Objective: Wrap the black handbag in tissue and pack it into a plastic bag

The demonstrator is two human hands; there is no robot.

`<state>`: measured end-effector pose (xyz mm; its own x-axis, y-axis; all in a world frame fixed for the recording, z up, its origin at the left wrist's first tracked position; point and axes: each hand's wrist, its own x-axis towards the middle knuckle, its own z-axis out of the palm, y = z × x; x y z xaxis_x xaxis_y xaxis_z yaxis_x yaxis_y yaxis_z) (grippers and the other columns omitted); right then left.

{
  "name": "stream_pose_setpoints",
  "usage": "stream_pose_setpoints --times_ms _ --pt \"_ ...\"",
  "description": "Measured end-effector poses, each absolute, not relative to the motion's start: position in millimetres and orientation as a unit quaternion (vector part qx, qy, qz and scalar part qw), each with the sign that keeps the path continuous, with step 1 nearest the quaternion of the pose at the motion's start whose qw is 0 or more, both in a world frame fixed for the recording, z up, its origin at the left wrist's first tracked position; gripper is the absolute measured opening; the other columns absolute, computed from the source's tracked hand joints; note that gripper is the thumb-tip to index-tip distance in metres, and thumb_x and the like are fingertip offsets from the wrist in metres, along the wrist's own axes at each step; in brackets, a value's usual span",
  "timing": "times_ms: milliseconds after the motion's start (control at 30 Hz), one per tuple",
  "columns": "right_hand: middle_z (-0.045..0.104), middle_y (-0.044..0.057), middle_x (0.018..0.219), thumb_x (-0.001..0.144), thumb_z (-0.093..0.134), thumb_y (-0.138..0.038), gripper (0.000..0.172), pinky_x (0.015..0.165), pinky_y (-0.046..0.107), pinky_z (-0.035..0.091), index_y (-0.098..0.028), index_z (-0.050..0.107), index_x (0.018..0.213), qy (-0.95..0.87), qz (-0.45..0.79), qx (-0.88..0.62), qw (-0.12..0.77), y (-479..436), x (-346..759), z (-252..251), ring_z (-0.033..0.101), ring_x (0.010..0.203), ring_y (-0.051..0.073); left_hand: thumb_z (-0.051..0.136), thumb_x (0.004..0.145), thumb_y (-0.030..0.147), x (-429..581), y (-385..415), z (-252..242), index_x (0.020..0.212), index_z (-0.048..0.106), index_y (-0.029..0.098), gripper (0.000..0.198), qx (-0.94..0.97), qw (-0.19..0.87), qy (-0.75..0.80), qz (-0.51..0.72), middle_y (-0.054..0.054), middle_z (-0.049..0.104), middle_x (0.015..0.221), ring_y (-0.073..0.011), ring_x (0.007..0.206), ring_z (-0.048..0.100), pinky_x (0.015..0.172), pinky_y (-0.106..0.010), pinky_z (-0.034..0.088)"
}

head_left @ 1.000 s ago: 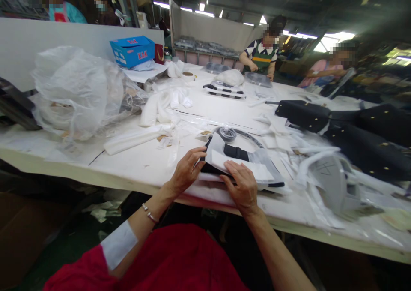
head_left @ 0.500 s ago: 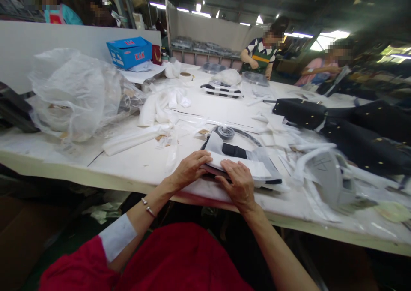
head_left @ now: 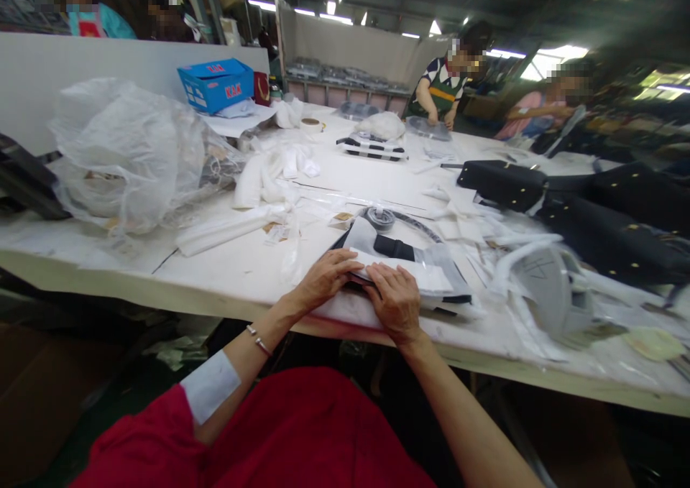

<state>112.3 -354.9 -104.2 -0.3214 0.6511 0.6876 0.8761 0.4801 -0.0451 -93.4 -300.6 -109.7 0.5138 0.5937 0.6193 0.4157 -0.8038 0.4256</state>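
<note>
A dark handbag (head_left: 459,287) lies on the table in front of me, partly covered with white and translucent wrapping sheets. A folded white strip (head_left: 431,278) runs along its near edge. My left hand (head_left: 330,276) grips the near left corner, fingers on top of the strip. Close beside it, my right hand (head_left: 396,301) grips the middle of the same edge, with its fingers over the strip and its thumb at the near side. A black strap piece (head_left: 394,249) and a coiled, plastic-wrapped strap (head_left: 380,218) rest at the bag's far side.
At left stands a big clear plastic bag (head_left: 129,157), with a blue box (head_left: 216,85) behind it. Black studded bags (head_left: 609,229) and a grey wrapped piece (head_left: 547,287) lie at right. Across the table, a co-worker (head_left: 445,89) handles a plastic-covered item (head_left: 425,129).
My hands have shifted slightly along the bag's near edge, the right one a little left, still holding it. The co-worker across the table has lowered a hand onto the plastic-covered item.
</note>
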Motion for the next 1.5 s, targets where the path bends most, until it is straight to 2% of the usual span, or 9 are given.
stream_pose_setpoints --times_ms 100,267,467,733,900,1100,1300,1400,1500 --pt "0.07 0.008 0.119 0.096 0.057 -0.028 0.024 0.107 0.04 0.032 -0.02 0.065 0.117 -0.794 -0.178 -0.477 0.333 -355.2 109.4 -104.9 0.063 0.112 0.022 0.051 0.088 0.006 -90.2 -300.4 -117.4 0.115 0.064 0.023 0.034 0.855 0.088 0.298 0.415 -0.007 0.064 0.116 -0.0193 0.113 0.059 0.1 -0.041 0.052" --pt "0.071 0.008 0.117 0.096 0.057 -0.027 0.022 0.107 0.039 0.031 -0.021 0.066 0.116 -0.789 -0.181 -0.476 0.344 -356.4 107.6 -108.0 0.062 0.113 0.021 0.05 0.09 0.007 -89.2 -309.8 -118.7 0.115 0.063 0.022 0.032 0.865 0.02 0.314 0.391 -0.008 0.063 0.122 -0.0219 0.123 0.054 0.101 -0.043 0.052" --pt "0.07 0.009 0.119 0.097 0.055 -0.026 0.024 0.106 0.04 0.031 -0.019 0.064 0.118 -0.795 -0.183 -0.474 0.33 -357.0 109.2 -107.1 0.061 0.114 0.022 0.067 0.08 0.009 -101.9 -312.7 -105.6 0.134 0.049 0.024 0.059 0.919 -0.046 0.299 0.251 -0.012 0.051 0.14 -0.0295 0.136 0.042 0.103 -0.047 0.05" --pt "0.057 0.018 0.136 0.09 0.054 -0.021 0.048 0.114 0.051 0.024 -0.01 0.049 0.136 -0.812 -0.188 -0.486 0.262 -368.9 105.7 -102.9 0.046 0.131 0.03 0.06 0.081 0.013 -107.6 -302.9 -97.6 0.135 0.047 0.022 0.056 0.94 -0.082 0.264 0.201 -0.014 0.052 0.135 -0.0278 0.128 0.049 0.092 -0.038 0.056" --pt "0.056 0.019 0.136 0.09 0.057 -0.029 0.053 0.113 0.05 0.027 -0.01 0.045 0.138 -0.809 -0.192 -0.489 0.263 -367.0 109.2 -97.6 0.046 0.13 0.032 0.053 0.083 0.01 -98.4 -303.4 -82.9 0.133 0.046 0.021 0.051 0.935 -0.103 0.25 0.231 -0.013 0.057 0.126 -0.0245 0.114 0.057 0.084 -0.033 0.057" --pt "0.062 0.017 0.128 0.092 0.058 -0.034 0.045 0.106 0.047 0.032 -0.013 0.051 0.132 -0.803 -0.196 -0.491 0.274 -360.5 114.3 -100.0 0.054 0.12 0.03 0.053 0.089 0.014 -91.3 -301.3 -64.1 0.117 0.055 0.021 0.028 0.938 -0.085 0.257 0.216 -0.007 0.062 0.109 -0.0177 0.097 0.061 0.076 -0.025 0.055" --pt "0.065 0.014 0.126 0.096 0.053 -0.023 0.032 0.106 0.043 0.031 -0.015 0.056 0.126 -0.815 -0.207 -0.463 0.28 -359.3 119.2 -104.5 0.056 0.119 0.025 0.055 0.09 0.017 -95.8 -313.0 -79.4 0.122 0.054 0.024 0.032 0.924 -0.082 0.286 0.242 -0.007 0.061 0.119 -0.0202 0.109 0.058 0.08 -0.029 0.056" --pt "0.067 0.014 0.123 0.097 0.051 -0.022 0.029 0.104 0.042 0.033 -0.014 0.058 0.124 -0.812 -0.213 -0.464 0.283 -356.9 119.2 -104.2 0.058 0.117 0.024 0.061 0.087 0.019 -94.1 -316.6 -91.4 0.121 0.057 0.024 0.034 0.895 -0.011 0.31 0.32 -0.009 0.059 0.125 -0.0221 0.114 0.057 0.095 -0.038 0.053" --pt "0.068 0.013 0.12 0.097 0.048 -0.019 0.029 0.103 0.042 0.035 -0.015 0.06 0.123 -0.806 -0.216 -0.46 0.304 -356.1 118.4 -103.5 0.06 0.114 0.024 0.066 0.085 0.027 -87.8 -321.2 -99.9 0.126 0.053 0.022 0.043 0.788 0.153 0.399 0.444 -0.012 0.053 0.133 -0.0261 0.123 0.053 0.101 -0.046 0.048"
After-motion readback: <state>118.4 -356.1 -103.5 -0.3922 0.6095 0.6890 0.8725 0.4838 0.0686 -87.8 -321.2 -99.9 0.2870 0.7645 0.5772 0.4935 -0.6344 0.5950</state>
